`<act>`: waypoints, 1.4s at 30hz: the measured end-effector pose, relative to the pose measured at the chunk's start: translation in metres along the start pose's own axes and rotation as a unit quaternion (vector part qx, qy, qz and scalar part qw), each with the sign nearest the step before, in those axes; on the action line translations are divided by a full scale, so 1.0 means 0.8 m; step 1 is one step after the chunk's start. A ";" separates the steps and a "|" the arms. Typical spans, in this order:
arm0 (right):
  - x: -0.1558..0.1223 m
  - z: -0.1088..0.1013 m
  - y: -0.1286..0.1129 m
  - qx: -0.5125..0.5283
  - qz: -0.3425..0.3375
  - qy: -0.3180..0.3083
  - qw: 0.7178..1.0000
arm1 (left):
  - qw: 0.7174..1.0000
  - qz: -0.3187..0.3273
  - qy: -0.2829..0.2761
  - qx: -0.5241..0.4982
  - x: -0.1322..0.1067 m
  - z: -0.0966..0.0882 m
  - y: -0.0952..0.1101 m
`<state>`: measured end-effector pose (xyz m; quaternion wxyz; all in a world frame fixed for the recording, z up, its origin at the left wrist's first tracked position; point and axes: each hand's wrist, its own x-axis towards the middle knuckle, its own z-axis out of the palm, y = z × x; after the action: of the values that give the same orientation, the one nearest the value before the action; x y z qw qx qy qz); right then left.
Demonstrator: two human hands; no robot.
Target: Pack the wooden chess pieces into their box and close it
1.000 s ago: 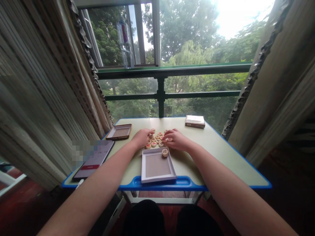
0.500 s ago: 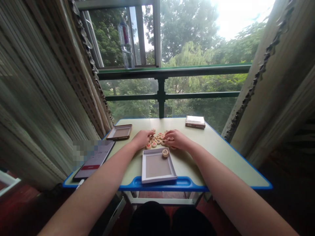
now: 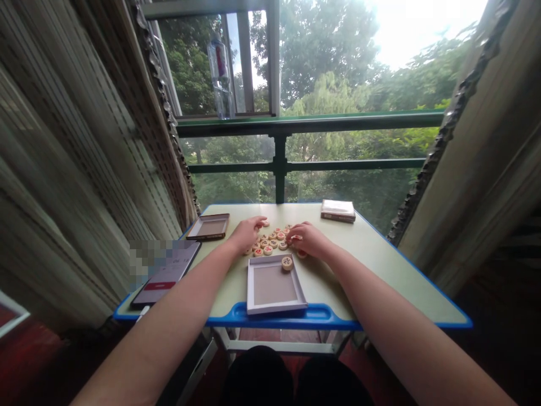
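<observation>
Several round wooden Chinese chess pieces (image 3: 274,243) with red or dark characters lie in a loose cluster on the pale table. Along the cluster's left side is my left hand (image 3: 245,233), fingers apart, its index finger stretched toward a piece (image 3: 266,223) at the far end. My right hand (image 3: 310,238) curves over the right side of the cluster with its fingers apart, covering some pieces. Nearer me lies a shallow white box tray (image 3: 276,309), and one dark-marked piece (image 3: 287,263) rests at its far right corner.
A second shallow box part (image 3: 220,235) with brown sides lies at the back left. The phone (image 3: 169,276) sits at the left edge with a cable. A small flat box (image 3: 338,211) is at the back right. Beyond stand a railing (image 3: 338,121) and a plastic bottle (image 3: 220,79).
My left index finger has lifted and stretched out, away from the pieces beneath. My right hand stays over the right side with its fingers slightly shifted. The view has moved a little.
</observation>
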<state>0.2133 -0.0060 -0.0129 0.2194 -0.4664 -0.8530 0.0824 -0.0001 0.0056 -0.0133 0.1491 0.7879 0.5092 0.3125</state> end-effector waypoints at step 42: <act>-0.005 -0.009 -0.009 0.035 0.001 -0.010 0.999 | 0.983 0.075 -0.085 0.143 -0.004 -0.006 -0.001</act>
<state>0.2128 -0.0142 -0.0055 0.2268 -0.4584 -0.8513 0.1175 -0.0049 0.0029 -0.0113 0.0533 0.8609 0.4734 0.1786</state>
